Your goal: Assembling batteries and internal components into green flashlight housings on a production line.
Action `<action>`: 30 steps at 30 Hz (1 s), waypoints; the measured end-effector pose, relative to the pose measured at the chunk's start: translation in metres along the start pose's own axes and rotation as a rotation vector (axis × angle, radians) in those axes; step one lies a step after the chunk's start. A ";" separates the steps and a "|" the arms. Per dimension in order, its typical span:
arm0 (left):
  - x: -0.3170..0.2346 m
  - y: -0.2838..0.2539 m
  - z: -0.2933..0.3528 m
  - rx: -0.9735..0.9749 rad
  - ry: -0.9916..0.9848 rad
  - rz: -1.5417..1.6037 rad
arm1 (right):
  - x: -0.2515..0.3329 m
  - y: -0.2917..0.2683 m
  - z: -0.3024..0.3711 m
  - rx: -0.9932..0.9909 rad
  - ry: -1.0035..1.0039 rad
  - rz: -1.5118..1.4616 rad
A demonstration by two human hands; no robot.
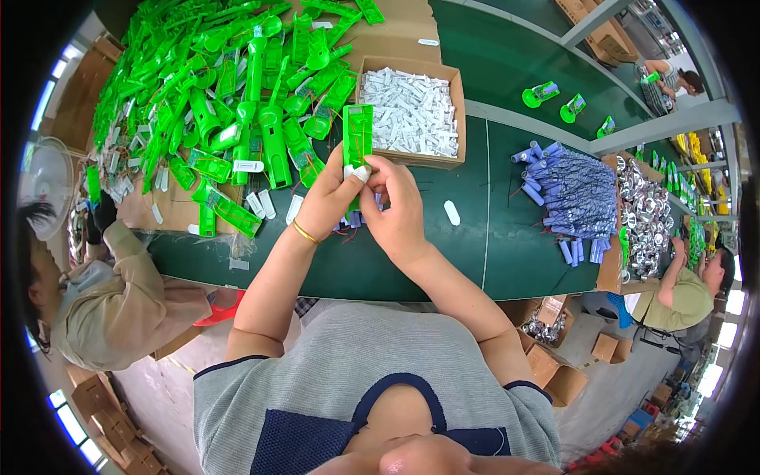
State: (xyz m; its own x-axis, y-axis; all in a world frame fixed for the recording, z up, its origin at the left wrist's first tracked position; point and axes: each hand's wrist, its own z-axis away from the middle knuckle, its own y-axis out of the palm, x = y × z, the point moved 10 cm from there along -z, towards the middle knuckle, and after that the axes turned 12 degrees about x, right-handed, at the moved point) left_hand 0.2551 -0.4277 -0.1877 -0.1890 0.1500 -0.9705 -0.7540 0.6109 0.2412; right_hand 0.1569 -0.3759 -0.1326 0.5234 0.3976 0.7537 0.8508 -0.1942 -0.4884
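Upright in front of me is a green plastic flashlight half-shell (pixel 358 129) with thin red wires inside. My left hand (pixel 326 196) is closed round its lower end. The thumb and fingertips of my right hand (pixel 398 212) pinch at a small white plastic piece (pixel 358 172) on the shell, and both hands touch there. How far the white piece sits into the shell, I cannot tell. Below my hands, a few blue-purple battery cells (pixel 348 222) lie partly hidden. Close to my left wrist are loose white slim covers (pixel 267 204).
A big heap of green shells (pixel 273 146) covers the left side. Behind my hands stands a cardboard box (pixel 416 161) of white plastic parts. Wired blue-purple cells (pixel 574 194) are piled at right, beside a box of shiny reflectors (pixel 643 214). Co-workers sit on both sides.
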 end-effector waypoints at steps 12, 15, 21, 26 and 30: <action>0.008 -0.032 0.021 -0.059 -0.086 -0.056 | -0.088 0.030 0.043 0.484 0.557 0.468; 0.009 -0.026 0.022 -0.030 -0.120 -0.093 | -0.103 0.029 0.045 0.533 0.586 0.541; 0.023 -0.001 0.014 0.098 -0.158 -0.138 | -0.089 -0.011 0.018 0.251 0.429 -0.781; 0.012 0.023 0.001 0.157 -0.169 -0.263 | -0.067 -0.014 -0.006 0.150 0.364 -0.807; 0.013 0.037 -0.002 0.232 -0.192 -0.089 | -0.062 -0.028 -0.004 0.017 0.200 -0.443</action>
State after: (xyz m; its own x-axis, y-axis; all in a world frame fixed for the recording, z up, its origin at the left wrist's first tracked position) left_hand 0.2237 -0.4048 -0.1915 0.0105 0.2183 -0.9758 -0.5944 0.7861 0.1695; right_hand 0.1006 -0.3985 -0.1637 0.1116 0.2580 0.9597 0.9937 -0.0301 -0.1075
